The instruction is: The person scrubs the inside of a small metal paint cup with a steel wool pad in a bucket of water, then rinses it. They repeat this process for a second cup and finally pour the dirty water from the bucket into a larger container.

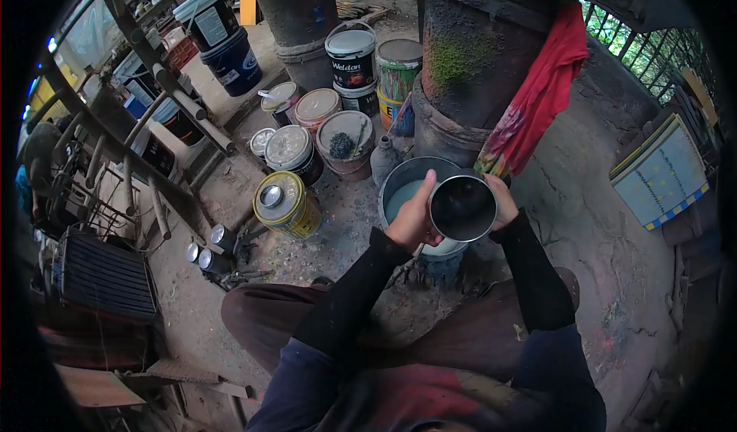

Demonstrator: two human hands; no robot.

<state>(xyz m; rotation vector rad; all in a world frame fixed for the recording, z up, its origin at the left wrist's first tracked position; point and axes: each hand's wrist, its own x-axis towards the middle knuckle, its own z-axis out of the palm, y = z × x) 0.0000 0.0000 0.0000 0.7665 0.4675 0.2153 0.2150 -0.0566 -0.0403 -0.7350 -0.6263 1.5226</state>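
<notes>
Holding a round metal container (463,208) between both hands, mouth facing the head camera, interior dark; contents, if any, cannot be made out. Left hand (414,217): thumb extended up along the container's left side, other fingers bent in below it, grip part-closed to the container's width. Right hand (503,201): wrapped against the opposite side, partly hidden behind the container; exact bend of its fingertips cannot be told. Position of container: above the near right part of a grey bucket (390,181), covering part of its opening; pale liquid (403,195) is visible inside the bucket. Whether container and bucket touch cannot be told from this angle. Just left of the bucket's far edge, a grey narrow-necked bottle (385,162) stands on the floor. Beyond the bucket, a large dark drum (461,56) bears a green patch; a red cloth (541,86) hangs along its right side, its lower end stained with mixed colours. Left of the bucket, a group of paint vessels: a yellow can (295,218) with a small silvery lid on top, a lidded tub (345,136) with dark material on its top, and a black bucket (351,63) farther back. Nearer the person's left knee, three small cans (223,238) stand together. Far right: a pale panel (666,172) with a blue-and-yellow edge, leaning at a tilt.
</notes>
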